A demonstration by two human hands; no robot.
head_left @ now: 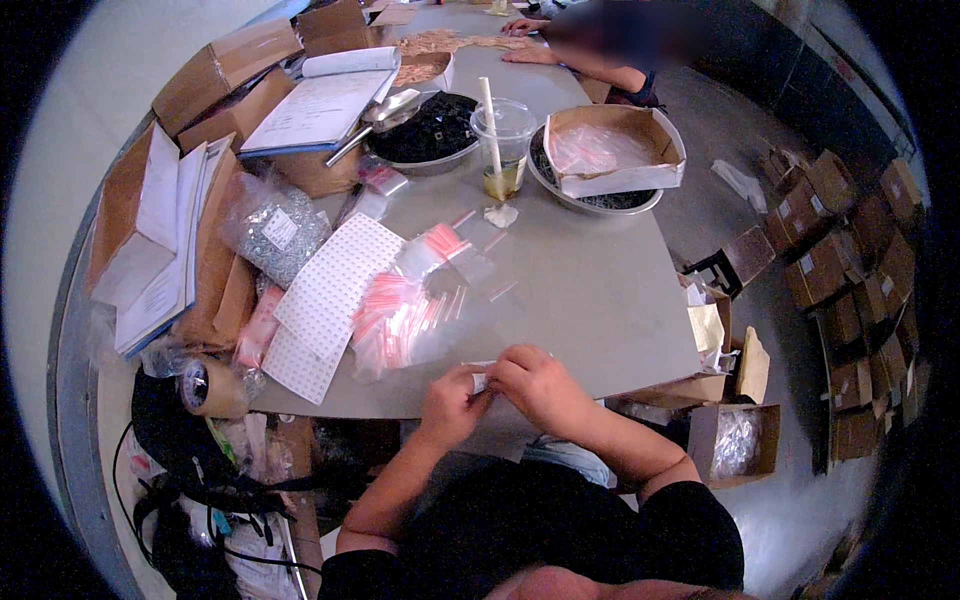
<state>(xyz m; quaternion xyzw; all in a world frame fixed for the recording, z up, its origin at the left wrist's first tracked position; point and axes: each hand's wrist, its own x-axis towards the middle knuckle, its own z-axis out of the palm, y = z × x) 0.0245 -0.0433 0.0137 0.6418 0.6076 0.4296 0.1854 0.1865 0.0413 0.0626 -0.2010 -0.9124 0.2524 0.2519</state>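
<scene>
At the near edge of the table, my left hand [452,406] and my right hand [541,389] are closed close together. Between their fingertips is a small plastic bag [480,382], whitish and mostly covered by the fingers. What the bag contains is hidden. Just beyond my left hand lies a loose heap of clear zip bags [400,318] with red strips. White sheets of small printed labels [335,285] lie flat to the left of the heap, overlapping each other.
A bag of metal parts [277,228] leans by cardboard boxes at left, near a tape roll [213,388]. Farther back stand a bowl of black parts [425,130], a plastic cup [504,150] with a straw, and a white box [625,180] on another bowl. A co-worker's hands [530,52] rest at the far end.
</scene>
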